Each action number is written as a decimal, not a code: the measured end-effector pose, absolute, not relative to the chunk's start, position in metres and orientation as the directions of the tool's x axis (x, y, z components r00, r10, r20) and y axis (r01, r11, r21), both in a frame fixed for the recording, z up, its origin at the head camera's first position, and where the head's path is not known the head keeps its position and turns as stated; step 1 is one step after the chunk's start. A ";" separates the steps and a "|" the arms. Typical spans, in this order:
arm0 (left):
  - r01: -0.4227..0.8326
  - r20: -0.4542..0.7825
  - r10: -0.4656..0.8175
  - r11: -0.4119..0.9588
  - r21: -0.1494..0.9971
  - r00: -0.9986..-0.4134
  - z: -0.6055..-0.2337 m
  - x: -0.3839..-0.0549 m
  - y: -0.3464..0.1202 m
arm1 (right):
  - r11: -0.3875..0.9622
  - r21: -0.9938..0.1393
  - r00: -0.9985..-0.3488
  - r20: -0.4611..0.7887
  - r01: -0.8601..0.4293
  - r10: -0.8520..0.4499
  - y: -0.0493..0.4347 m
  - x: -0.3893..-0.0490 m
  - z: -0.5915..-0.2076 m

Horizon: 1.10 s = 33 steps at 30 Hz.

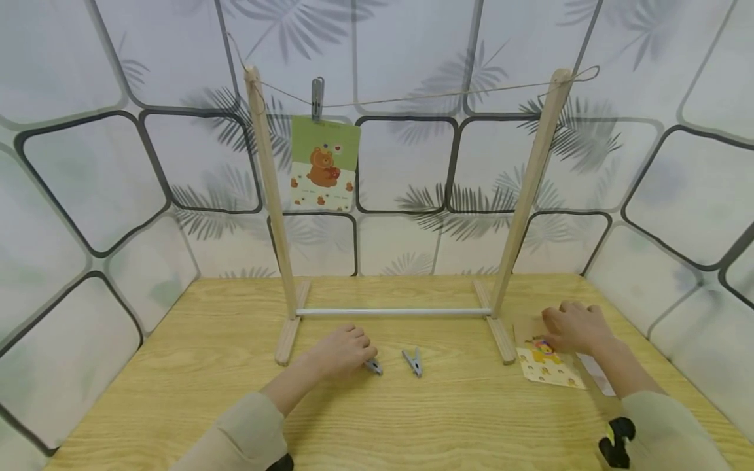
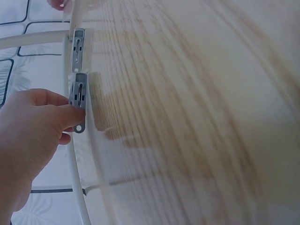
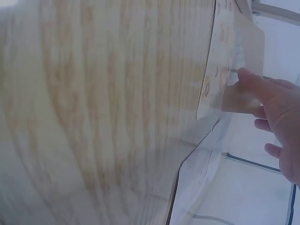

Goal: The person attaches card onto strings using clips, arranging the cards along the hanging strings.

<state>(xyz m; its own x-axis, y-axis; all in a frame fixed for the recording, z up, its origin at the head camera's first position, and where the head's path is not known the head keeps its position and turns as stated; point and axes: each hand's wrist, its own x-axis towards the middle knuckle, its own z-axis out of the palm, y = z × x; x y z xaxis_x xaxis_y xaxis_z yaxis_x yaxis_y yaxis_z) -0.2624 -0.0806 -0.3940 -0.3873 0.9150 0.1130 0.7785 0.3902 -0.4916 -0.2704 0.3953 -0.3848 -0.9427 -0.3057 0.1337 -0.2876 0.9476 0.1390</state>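
Observation:
Low over the table, my left hand [image 1: 341, 351] pinches a grey clothespin [image 2: 80, 89] between thumb and fingers. A second grey clothespin [image 1: 415, 362] lies just to its right, handles apart. Over on the right, my right hand [image 1: 577, 327] grips the far end of a yellow card [image 1: 550, 374] printed with a small bear. That end bends up off the table in the right wrist view, thumb on one face and fingers behind. Partly hidden beneath the hand and card is a whitish card [image 1: 596, 374].
A wooden frame [image 1: 533, 190] with a white crossbar [image 1: 394, 312] stands behind the hands. Along its top runs a string [image 1: 436, 96]. From it hangs a green bear card [image 1: 338, 147], held by a grey clothespin [image 1: 317, 98]. Patterned cloth [image 1: 406, 248] encloses the table.

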 end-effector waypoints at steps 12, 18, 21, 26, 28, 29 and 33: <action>0.757 0.178 0.900 0.432 -0.490 -0.399 -0.393 -0.265 -0.087 | 0.908 0.172 -0.834 0.360 -0.382 -0.419 0.402 -0.270 -0.376; 0.720 0.221 0.899 0.435 -0.540 -0.377 -0.392 -0.267 -0.090 | 0.849 0.221 -0.664 0.541 -0.480 -0.516 0.410 -0.274 -0.369; 0.717 0.255 0.895 0.446 -0.535 -0.366 -0.390 -0.267 -0.092 | 0.837 0.237 -0.634 0.561 -0.493 -0.532 0.411 -0.274 -0.360; 0.708 0.293 0.886 0.464 -0.533 -0.360 -0.386 -0.268 -0.093 | 0.832 0.241 -0.619 0.573 -0.499 -0.537 0.408 -0.270 -0.346; 0.703 0.294 0.885 0.466 -0.538 -0.361 -0.384 -0.267 -0.093 | 0.823 0.246 -0.602 0.582 -0.512 -0.547 0.407 -0.269 -0.342; 0.701 0.294 0.884 0.466 -0.540 -0.363 -0.384 -0.267 -0.093 | 0.818 0.249 -0.590 0.588 -0.519 -0.553 0.406 -0.269 -0.340; 0.695 0.292 0.884 0.467 -0.547 -0.364 -0.383 -0.266 -0.094 | 0.800 0.252 -0.552 0.610 -0.544 -0.568 0.404 -0.269 -0.336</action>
<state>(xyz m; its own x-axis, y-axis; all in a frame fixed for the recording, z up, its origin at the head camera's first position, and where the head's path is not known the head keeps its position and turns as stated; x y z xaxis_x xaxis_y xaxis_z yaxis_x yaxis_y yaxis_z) -0.2658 -0.0936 -0.3827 -0.3637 0.8845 0.2923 0.6948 0.4665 -0.5473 -0.2687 0.4039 -0.3359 -0.5520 -0.5680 0.6105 -0.5444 0.8000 0.2522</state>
